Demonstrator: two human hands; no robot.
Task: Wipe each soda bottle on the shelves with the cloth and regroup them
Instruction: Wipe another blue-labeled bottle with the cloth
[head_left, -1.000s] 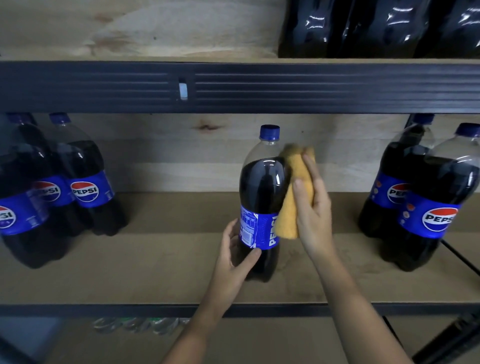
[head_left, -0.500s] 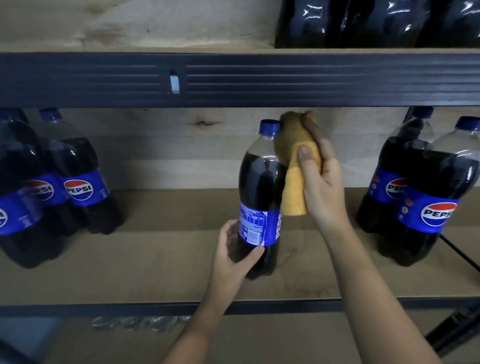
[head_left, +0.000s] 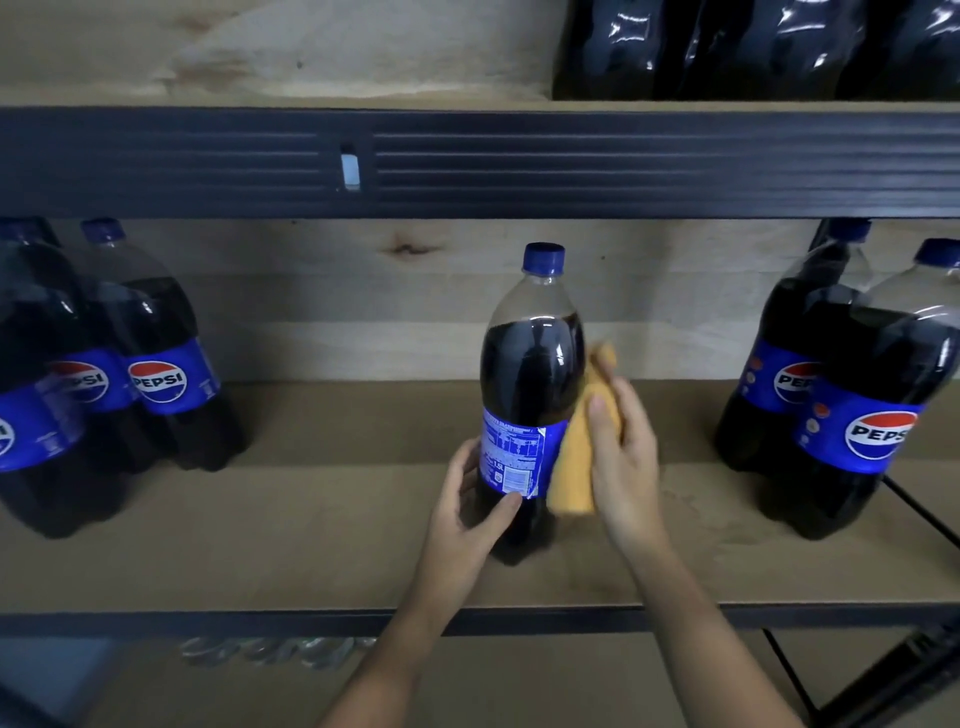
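Wipe step on centre bottle (head_left: 530, 395), upright mid-shelf (head_left: 311, 540). Left hand (head_left: 467, 499) grips its base; right hand (head_left: 621, 457) pinches cloth (head_left: 574, 467) against its right side. Next: prob. rotate, finish, regroup w/ neighbours.

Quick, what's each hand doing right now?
Left hand: grips the middle bottle low down.
Right hand: holds the cloth against that bottle's side.

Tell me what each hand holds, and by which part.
The left hand grips the middle bottle low on its body, at the label. The right hand holds the yellow cloth against its side.
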